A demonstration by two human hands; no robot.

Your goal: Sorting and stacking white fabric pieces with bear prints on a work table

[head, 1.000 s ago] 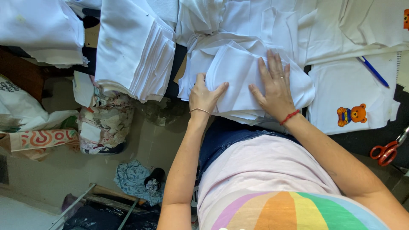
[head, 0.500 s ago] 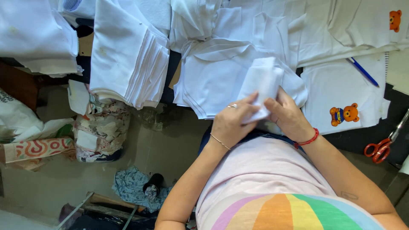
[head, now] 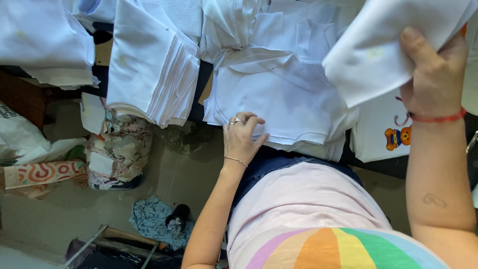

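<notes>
Head view: the right hand (head: 432, 69) is clamped on a raised white cloth piece (head: 393, 45), likely light and limp, best held at an edge, while the left hand (head: 242, 138) rests fingers-spread on the cloth stack (head: 284, 99).

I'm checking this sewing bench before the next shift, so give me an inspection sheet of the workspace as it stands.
Surface: dark table, almost wholly covered by white fabric.
Job's things: white cloth piece lifted in the right hand; flat pile of white cut pieces under the left hand.
Clutter: tall stack of white pieces; another white stack; piece printed with a bear.
Grippers: right hand gripping, left hand resting with fingers on the pile.
Cables: nothing seen.
Surroundings: bag of fabric scraps, blue rag and white plastic bag on the floor.
</notes>
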